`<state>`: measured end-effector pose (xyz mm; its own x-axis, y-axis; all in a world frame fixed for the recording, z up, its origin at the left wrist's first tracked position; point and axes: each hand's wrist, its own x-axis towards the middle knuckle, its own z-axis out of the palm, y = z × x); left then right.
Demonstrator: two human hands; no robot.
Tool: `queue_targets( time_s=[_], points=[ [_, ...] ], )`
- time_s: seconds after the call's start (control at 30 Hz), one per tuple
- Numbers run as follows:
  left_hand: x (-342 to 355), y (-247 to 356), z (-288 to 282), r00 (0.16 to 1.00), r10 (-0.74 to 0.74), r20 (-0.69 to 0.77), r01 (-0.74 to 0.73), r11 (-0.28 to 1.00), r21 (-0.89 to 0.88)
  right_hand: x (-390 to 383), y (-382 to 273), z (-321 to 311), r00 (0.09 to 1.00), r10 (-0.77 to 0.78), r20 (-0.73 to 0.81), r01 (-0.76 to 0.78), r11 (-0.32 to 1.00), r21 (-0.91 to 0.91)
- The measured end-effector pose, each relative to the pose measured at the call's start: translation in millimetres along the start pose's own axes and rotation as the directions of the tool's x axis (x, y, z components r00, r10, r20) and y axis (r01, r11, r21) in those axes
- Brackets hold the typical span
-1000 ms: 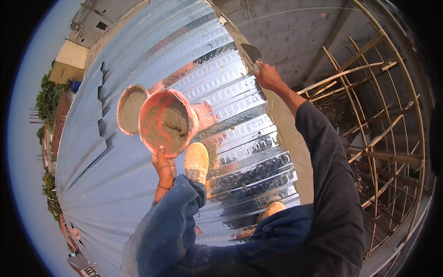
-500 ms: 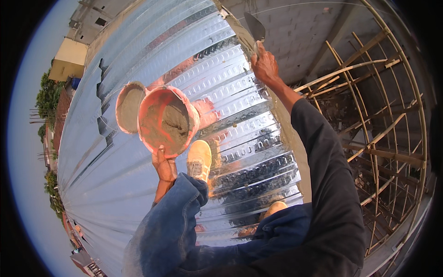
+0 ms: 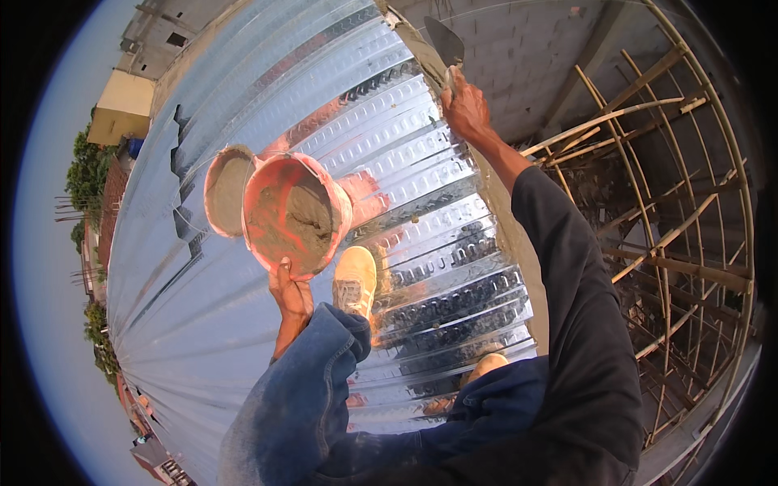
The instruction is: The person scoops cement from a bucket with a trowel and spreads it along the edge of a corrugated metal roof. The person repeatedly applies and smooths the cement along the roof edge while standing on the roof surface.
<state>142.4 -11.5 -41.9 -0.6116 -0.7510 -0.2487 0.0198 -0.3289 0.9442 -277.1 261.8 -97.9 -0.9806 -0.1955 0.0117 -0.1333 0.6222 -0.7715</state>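
My left hand [image 3: 290, 293] grips the near rim of a red-orange bucket [image 3: 347, 212], thumb over the lip. Wet grey mortar [image 3: 304, 215] lies inside it, with part of the red inner wall showing. A second bucket [image 3: 212, 190] full of smooth grey mortar stands just to its left. My right hand [image 3: 468, 105] is stretched out at the far right edge of the roof, closed round the handle of a trowel [image 3: 446, 42]. The trowel's dark pointed blade tilts up and away beyond the mortar strip [image 3: 506, 211] along the sheet ends.
Shiny corrugated metal sheets [image 3: 324, 113] spread under my shoes [image 3: 354, 279]. Past the roof's right edge drops a deep space with bamboo scaffolding [image 3: 689, 219] and a grey block wall [image 3: 519, 73]. Houses and trees [image 3: 85, 178] lie beyond the left side.
Very little differs. The trowel blade has turned and shifted slightly left, while my left hand keeps its hold on the bucket rim. The whole view has moved a touch.
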Motion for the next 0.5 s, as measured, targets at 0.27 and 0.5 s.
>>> queue_targets(
  time_s=[0.27,0.5],
  points=[
    [3.7,-0.5,9.8,0.999,0.013,0.037,-0.012,1.000,-0.013,15.4,14.8,2.2,0.996,-0.085,0.009,0.085,0.996,0.015],
    [0.5,1.8,2.9,1.000,0.007,-0.001,-0.007,0.999,0.047,4.8,7.4,15.1,0.997,-0.070,-0.019,0.071,0.996,0.056]
  ],
)
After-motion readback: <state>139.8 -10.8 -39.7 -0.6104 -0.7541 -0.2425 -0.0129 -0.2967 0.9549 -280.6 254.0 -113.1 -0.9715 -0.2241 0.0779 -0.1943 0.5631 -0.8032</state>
